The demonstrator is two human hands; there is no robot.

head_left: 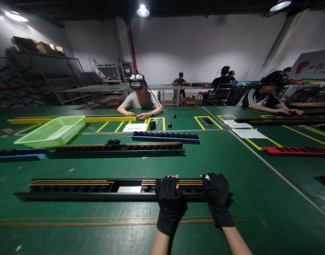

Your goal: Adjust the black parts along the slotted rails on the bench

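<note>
Both my hands wear black fingerless gloves and rest on a long black rail (72, 194) lying across the green table in front of me. My left hand (169, 200) is curled over the rail's near edge, fingertips on the thin copper strips (72, 182) that run along its top. My right hand (217, 196) grips the rail's right end in the same way. A gap in the rail shows a pale patch (129, 189). Two long copper rods (72, 222) lie on the table just under my wrists.
A second black rail (117, 151) and a blue rail with black parts (164, 137) lie farther back. A green plastic basket (53, 131) stands back left. A red rail (297, 151) is at right. One person sits opposite, others work at right.
</note>
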